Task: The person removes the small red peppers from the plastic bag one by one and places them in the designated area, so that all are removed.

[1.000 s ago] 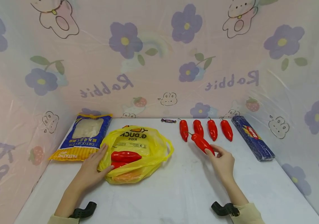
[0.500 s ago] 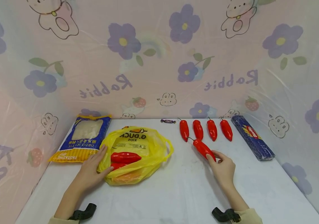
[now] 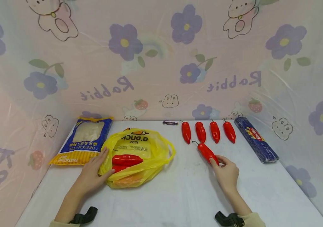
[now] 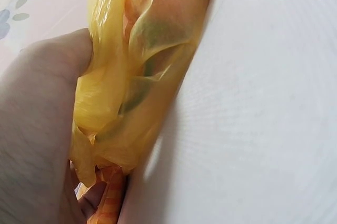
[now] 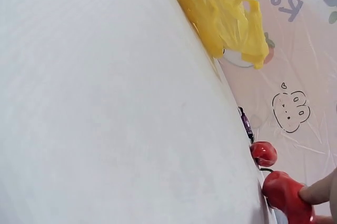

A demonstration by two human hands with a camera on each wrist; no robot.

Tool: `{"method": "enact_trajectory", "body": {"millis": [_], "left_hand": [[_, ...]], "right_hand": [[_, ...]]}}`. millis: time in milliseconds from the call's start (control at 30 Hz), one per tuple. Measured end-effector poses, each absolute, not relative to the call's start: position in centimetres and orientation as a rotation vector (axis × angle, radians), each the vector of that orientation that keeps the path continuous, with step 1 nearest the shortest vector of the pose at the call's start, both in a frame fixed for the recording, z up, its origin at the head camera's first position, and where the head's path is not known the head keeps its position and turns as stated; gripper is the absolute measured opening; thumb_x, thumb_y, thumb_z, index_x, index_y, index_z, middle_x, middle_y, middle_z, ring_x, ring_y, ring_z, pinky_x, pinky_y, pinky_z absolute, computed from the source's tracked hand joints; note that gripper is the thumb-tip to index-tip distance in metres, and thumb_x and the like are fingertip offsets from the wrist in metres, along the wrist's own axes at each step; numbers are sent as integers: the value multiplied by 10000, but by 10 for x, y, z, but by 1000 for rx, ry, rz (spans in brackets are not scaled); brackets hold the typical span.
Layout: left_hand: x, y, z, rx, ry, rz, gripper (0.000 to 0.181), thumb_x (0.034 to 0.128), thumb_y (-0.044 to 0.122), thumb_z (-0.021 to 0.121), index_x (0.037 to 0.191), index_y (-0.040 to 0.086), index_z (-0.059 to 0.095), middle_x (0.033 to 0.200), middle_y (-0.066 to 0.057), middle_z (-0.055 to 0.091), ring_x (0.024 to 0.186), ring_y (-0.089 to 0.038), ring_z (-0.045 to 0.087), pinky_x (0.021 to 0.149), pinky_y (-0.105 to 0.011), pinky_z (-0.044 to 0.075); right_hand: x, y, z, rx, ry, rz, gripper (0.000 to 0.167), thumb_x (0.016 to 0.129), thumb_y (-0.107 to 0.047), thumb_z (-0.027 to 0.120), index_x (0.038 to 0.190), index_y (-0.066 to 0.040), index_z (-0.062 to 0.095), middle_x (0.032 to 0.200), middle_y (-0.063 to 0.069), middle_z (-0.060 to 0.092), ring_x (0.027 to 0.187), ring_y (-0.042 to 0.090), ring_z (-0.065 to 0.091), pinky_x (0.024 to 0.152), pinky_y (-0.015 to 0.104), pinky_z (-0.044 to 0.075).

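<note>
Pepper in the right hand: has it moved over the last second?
Yes: in the head view, the held pepper in the right hand has moved down the picture, away from the row of four peppers, and slightly right.

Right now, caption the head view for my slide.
Right hand pinches a glossy, elongated red pepper; left hand touches a yellow plastic bag containing similar peppers.

The red pepper [image 3: 207, 153] in the right fingers [image 3: 222, 159] looks smooth and glossy to me. The yellow bag [image 3: 157, 147] at the left fingers [image 3: 100, 155] is thin, shiny, crinkled plastic. Below both, the worktop [image 3: 155, 205] seems matt; beyond them, the printed sheet [image 3: 150, 71] has a plastic sheen.
</note>
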State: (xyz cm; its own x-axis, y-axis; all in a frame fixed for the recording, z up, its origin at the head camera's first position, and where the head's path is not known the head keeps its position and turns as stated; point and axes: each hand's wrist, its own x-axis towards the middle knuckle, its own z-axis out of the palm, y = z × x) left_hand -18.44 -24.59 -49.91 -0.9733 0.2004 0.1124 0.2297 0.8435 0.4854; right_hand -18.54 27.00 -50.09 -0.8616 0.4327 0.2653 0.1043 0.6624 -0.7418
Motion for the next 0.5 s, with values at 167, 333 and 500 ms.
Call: {"method": "enact_trajectory", "body": {"millis": [167,333,500], "left_hand": [[-184,-245,-498,-365,-2943,-795,918,1007,604,633,1720,235,189,1767,-103,225,1510,-597,285,1163,-829,188],[-184,-245,-497,-376,-2931,-796,908,1009,585,643,1717,221,206,1763,-107,234,1509,-593,292,1166,-822,195],[-184,-244,-497,-365,-2938,-789,913,1007,590,641,1718,223,201,1764,-104,233,1507,-593,295,1164,-823,198]], "right_hand": [[-185,269,-504,-396,-2533,1068,413,947,-352,810,1152,5,787,957,187,795,868,311,712,689,284,529],[-186,266,-505,-342,-2571,1062,392,926,-378,827,1059,-11,797,858,119,790,773,248,711,629,260,507],[-191,261,-506,-307,-2595,1088,407,928,-407,821,1028,-13,788,854,107,781,759,218,664,605,264,484]]}}
